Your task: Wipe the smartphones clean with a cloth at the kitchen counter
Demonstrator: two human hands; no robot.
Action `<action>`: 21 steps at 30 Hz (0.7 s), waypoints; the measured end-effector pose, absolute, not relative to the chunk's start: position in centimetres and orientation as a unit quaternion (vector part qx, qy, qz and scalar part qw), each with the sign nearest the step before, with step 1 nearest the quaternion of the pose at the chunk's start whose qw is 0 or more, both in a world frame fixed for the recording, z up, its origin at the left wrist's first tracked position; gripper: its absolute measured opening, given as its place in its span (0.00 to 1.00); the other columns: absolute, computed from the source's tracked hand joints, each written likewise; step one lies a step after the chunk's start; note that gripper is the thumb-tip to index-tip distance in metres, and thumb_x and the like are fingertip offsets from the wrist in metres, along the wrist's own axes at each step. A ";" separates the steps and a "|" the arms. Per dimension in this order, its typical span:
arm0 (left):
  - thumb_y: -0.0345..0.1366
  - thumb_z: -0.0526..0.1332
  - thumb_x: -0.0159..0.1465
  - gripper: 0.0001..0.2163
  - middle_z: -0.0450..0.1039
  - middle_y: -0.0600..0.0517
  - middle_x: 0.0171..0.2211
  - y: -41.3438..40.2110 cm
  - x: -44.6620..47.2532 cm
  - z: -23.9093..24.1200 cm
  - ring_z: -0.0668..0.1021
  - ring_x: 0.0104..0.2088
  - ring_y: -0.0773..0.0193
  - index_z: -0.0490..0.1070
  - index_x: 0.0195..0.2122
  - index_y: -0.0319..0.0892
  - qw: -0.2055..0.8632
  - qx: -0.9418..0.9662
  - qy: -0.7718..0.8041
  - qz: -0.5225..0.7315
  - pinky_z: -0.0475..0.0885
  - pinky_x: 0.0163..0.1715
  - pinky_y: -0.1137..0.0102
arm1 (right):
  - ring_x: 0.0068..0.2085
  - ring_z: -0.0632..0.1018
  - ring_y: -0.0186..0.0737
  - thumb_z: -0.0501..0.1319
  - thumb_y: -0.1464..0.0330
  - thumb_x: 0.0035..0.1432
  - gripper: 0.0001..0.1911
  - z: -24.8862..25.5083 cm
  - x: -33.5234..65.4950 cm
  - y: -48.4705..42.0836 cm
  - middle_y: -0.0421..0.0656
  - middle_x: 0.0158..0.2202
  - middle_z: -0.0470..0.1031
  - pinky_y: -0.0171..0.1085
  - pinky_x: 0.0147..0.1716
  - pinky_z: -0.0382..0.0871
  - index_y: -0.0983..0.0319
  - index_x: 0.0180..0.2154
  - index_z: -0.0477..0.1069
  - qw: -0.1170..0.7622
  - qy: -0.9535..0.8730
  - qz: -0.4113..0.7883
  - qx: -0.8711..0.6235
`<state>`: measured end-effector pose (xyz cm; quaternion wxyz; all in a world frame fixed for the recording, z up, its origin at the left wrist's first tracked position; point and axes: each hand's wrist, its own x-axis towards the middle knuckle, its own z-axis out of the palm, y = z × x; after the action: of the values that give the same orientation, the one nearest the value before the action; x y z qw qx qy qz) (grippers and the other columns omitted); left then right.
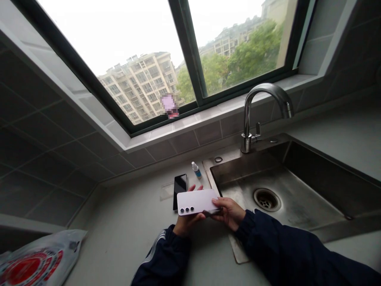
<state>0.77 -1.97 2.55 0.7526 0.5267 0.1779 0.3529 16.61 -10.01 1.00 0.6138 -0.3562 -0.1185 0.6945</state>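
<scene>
I hold a pale lilac phone (pixel 197 201) level above the counter, back side up, its three camera lenses toward the left. My left hand (pixel 185 222) grips it from below, a fingertip showing over the far edge. My right hand (pixel 228 212) pinches its right end. Both arms wear dark blue sleeves. Just behind the phone a black glossy slab (pixel 180 187), perhaps a screen or second phone, lies on the counter. A small dropper bottle (pixel 196 169) with a white cap and blue label stands beyond it.
A steel sink (pixel 297 186) with a round drain (pixel 267 199) lies to the right, a curved faucet (pixel 256 115) behind it. A clear flat film or packet (pixel 166 191) lies left of the black slab. A red-and-white plastic bag (pixel 35 262) sits bottom left. A window spans the back.
</scene>
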 end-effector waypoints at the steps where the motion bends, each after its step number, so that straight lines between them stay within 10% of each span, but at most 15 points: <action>1: 0.29 0.72 0.47 0.39 0.59 0.41 0.63 -1.9 0.6 2.4 0.66 0.60 0.45 0.60 0.60 0.49 0.741 0.541 0.173 0.358 0.56 0.62 0.52 | 0.34 0.82 0.39 0.65 0.69 0.54 0.14 1.0 16.6 -10.0 0.50 0.35 0.80 0.35 0.33 0.78 0.69 0.43 0.74 0.609 -0.115 0.698 -0.357; 13: 0.53 0.63 0.56 0.34 0.68 0.45 0.58 -0.9 -0.8 1.1 0.69 0.58 0.47 0.57 0.62 0.51 0.832 0.340 0.187 0.396 0.58 0.60 0.51 | 0.21 0.77 0.36 0.66 0.65 0.53 0.13 0.6 16.6 -9.7 0.47 0.25 0.78 0.33 0.21 0.73 0.70 0.36 0.75 0.572 -0.122 0.699 -0.411; 21: 0.56 0.52 0.62 0.31 0.76 0.42 0.46 -2.3 -0.3 2.4 0.79 0.41 0.51 0.62 0.60 0.40 0.884 0.230 0.245 0.326 0.72 0.46 0.53 | 0.40 0.82 0.45 0.61 0.62 0.57 0.15 -0.8 18.5 -8.7 0.50 0.41 0.80 0.43 0.37 0.77 0.65 0.42 0.74 0.665 -0.222 0.529 -0.479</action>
<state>-0.30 -2.26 2.38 0.8837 0.2296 0.2448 0.3263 18.53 -8.69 -0.83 0.6646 -0.4787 -0.2219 0.5291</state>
